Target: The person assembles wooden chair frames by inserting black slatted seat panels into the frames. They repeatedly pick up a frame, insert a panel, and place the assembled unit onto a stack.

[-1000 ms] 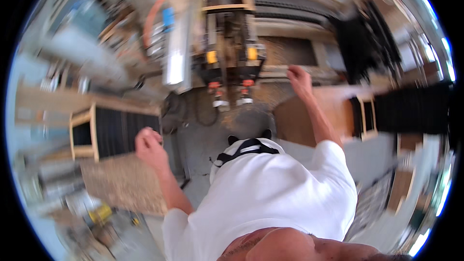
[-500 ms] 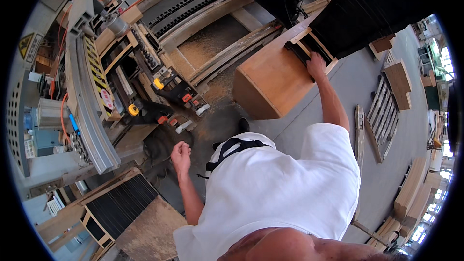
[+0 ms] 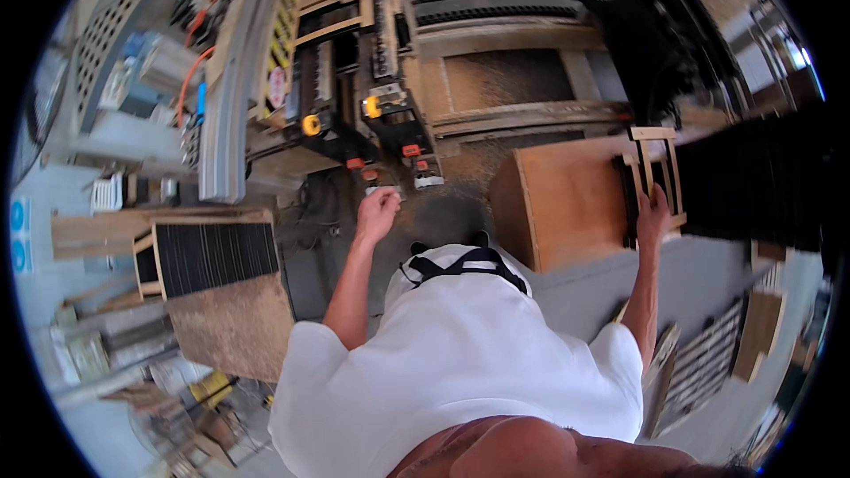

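My right hand (image 3: 655,212) is closed on a narrow rectangular wooden frame (image 3: 676,179), with pale edges and dark sides, at the near end of a long row of black frames (image 3: 753,181). That row rests on a brown wooden box (image 3: 567,204). On the left, my left hand (image 3: 379,215) has its fingers curled, with nothing visible in them. It is near the front ends of a clamping machine (image 3: 345,71) with yellow knobs and red-orange parts. Another frame (image 3: 341,34) of pale wood lies across that machine.
A second stack of black frames (image 3: 217,257) sits on a worn board (image 3: 235,327) at the left. Sawdust covers a panel (image 3: 513,80) within the machine bed. A slatted pallet (image 3: 699,363) and wood boards (image 3: 759,334) are on the floor at the right.
My view has turned toward the right, so the machine now lies more in front. The frame in my right hand stands a little apart from the row. My left hand appears closer to the machine.
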Demonstrator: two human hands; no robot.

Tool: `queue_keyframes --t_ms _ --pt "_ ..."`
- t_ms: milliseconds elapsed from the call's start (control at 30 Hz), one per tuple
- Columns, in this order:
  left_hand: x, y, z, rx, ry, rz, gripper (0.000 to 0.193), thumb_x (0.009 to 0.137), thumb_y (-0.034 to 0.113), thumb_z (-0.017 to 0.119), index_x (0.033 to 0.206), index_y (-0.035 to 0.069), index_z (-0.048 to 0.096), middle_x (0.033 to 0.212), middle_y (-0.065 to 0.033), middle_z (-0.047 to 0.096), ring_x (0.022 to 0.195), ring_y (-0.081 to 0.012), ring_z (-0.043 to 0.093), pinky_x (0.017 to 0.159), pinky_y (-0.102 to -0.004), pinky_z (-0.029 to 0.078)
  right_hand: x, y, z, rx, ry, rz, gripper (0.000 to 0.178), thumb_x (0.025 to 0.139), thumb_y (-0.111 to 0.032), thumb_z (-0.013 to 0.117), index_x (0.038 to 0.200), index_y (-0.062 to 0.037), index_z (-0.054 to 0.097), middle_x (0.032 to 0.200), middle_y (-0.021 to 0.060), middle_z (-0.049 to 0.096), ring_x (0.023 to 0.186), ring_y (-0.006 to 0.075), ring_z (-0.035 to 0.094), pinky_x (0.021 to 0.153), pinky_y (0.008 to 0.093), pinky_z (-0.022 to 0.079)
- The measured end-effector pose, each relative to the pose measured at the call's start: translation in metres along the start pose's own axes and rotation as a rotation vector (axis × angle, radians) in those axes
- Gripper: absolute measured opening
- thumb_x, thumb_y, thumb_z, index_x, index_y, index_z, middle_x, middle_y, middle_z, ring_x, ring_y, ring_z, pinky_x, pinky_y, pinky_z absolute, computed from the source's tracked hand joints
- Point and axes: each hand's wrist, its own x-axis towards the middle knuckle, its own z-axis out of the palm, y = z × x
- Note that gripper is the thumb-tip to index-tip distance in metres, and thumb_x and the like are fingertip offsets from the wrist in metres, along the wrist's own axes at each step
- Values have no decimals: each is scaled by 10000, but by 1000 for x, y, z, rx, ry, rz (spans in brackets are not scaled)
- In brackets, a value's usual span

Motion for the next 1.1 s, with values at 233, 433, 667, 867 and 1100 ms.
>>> queue_keyframes --t_ms 233,433,667,867,1100 --pt "55 60 -40 -367 281 5 248 992 232 545 1065 16 643 893 -64 682 749 -121 654 670 -261 548 14 -90 15 430 -47 -118 446 903 -130 679 1296 45 562 1170 151 668 1052 207 626 908 306 477" --pt "142 94 -79 -569 321 3 342 995 351 539 1121 39 597 957 -60 670 841 -171 668 741 -312 564 13 -175 23 622 -180 -42 413 895 -114 685 1255 66 589 1018 46 674 878 84 585 789 216 467" --pt "265 114 -112 -873 209 -27 593 955 432 589 1314 -20 457 1238 -160 583 1107 -283 599 930 -402 513 3 -231 42 677 -352 -34 387 894 -119 679 1219 74 598 939 33 652 816 75 560 718 221 459" --pt "337 137 -125 -1149 132 -64 859 966 457 555 1489 -68 121 1511 -265 249 1373 -387 349 1111 -467 382 8 -277 84 669 -329 -137 357 879 -98 699 1198 37 617 923 26 647 823 82 558 737 239 472" --pt "362 129 -135 -1283 190 -40 687 1016 270 502 1443 -124 136 1504 -280 204 1351 -404 358 1105 -518 396 30 -394 135 317 -357 -533 338 820 -78 729 1141 -19 643 915 92 679 806 195 623 730 307 506"
